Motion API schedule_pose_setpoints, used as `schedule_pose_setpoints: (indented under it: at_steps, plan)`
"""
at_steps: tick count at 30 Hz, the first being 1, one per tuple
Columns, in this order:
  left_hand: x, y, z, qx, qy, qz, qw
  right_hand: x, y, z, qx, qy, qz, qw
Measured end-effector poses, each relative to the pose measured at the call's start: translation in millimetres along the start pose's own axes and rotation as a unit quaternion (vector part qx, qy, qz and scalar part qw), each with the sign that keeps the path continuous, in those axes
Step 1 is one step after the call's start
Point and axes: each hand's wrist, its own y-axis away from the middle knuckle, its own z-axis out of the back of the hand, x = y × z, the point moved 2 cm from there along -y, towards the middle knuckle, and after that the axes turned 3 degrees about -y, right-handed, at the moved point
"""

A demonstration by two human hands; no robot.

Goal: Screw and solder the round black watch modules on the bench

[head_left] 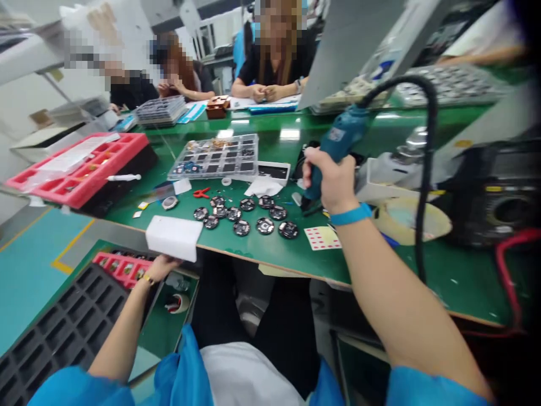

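Steady: your right fingers [313, 162] wrap firmly around a teal rotary tool [338, 140] beside the round black circuit boards [242, 228], while your left hand's [163, 267] hold on the white foam block [174, 238] cannot be told.

A teal drill [341, 135] is seen in the right hand [332, 180], with a blue band [350, 214] just below it. A red-dotted white card [322, 238] is seen beneath that hand, and a white block [174, 238] just above the left hand [163, 268], against a green bench [270, 248].
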Motion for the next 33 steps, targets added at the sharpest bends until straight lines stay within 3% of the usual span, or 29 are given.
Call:
schedule_pose_setpoints:
  at_steps: [4, 7, 9, 11, 15, 19, 22, 26, 30, 33]
  plan:
    - [-33.6, 36.1, -12.8, 0.138, 0.012, -0.105, 0.985, 0.1, 0.0, 0.2, 0.018, 0.002, 0.001, 1.0]
    - [-94.5, 59.8, -4.2, 0.215, 0.038, -0.25, 0.943, 2.3, 1.7, -0.5, 0.028, 0.001, 0.002, 1.0]
    - [-142.0, 63.4, 6.4, 0.196, 0.068, -0.334, 0.919, 3.8, 2.4, -0.8, 0.028, 0.004, 0.003, 1.0]
    - [-185.7, 57.1, 14.4, 0.134, 0.076, -0.413, 0.898, 4.4, 2.5, -0.9, 0.029, 0.004, -0.002, 1.0]
    - [-246.3, 29.1, 8.3, 0.022, -0.034, -0.543, 0.838, 4.3, 1.4, -0.9, 0.024, 0.004, -0.017, 1.0]
    - [-276.4, -3.3, -9.4, -0.026, -0.178, -0.609, 0.773, 5.3, 0.4, -0.6, 0.016, 0.006, -0.021, 1.0]
    - [-293.3, -27.7, -7.4, -0.064, -0.217, -0.58, 0.782, 7.5, 0.6, -1.5, 0.015, 0.008, -0.025, 1.0]
    - [-316.2, -56.5, 4.0, -0.047, -0.24, -0.54, 0.806, 11.1, 2.6, -3.6, 0.02, 0.019, -0.023, 0.999]
    - [-325.3, -72.3, 3.5, 0.002, -0.164, -0.558, 0.813, 14.2, 5.4, -4.3, 0.018, 0.018, -0.026, 0.999]
    - [-319.2, -75.9, -0.7, -0.003, -0.098, -0.577, 0.811, 16.1, 6.2, -4.1, 0.018, 0.028, -0.027, 0.999]
